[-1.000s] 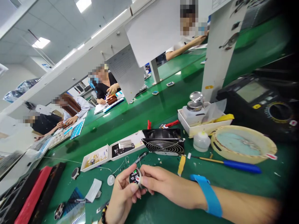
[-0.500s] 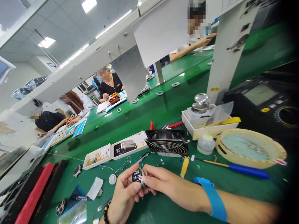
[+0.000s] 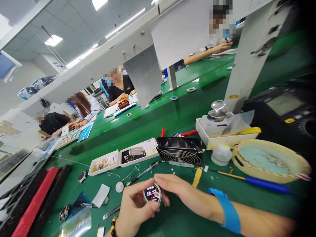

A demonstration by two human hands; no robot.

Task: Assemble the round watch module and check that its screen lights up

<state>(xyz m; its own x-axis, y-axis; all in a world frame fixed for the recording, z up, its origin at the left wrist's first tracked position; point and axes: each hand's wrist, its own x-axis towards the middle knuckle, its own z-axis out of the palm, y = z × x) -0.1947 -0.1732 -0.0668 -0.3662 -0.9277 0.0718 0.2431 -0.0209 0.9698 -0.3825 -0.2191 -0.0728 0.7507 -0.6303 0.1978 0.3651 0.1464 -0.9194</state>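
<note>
A round smartwatch body (image 3: 151, 194) without a strap is held up over the green bench, its lit screen showing the time and other digits. My left hand (image 3: 133, 208) grips it from the left, thumb on the lower rim and forefinger along the top edge. My right hand (image 3: 181, 194), with a blue wristband (image 3: 225, 209) on its wrist, closes against the watch's right side. Its fingers are bent and partly hidden behind the watch. A pair of black tweezers (image 3: 144, 172) lies just beyond the hands, near a small white disc (image 3: 119, 187) on a wire.
A black fan (image 3: 180, 153) stands ahead, beside white boxes of small parts (image 3: 103, 164). To the right are a blue-handled tool (image 3: 268, 185), a round yellowish dish (image 3: 271, 161) and a bottle (image 3: 221, 154). Another watch body (image 3: 82, 177) lies left. Several people sit across the bench.
My right thumb has come off the watch face and the right fingers have shifted to its side. The watch is turned slightly, with more of its screen visible. The view has shifted a little.
</note>
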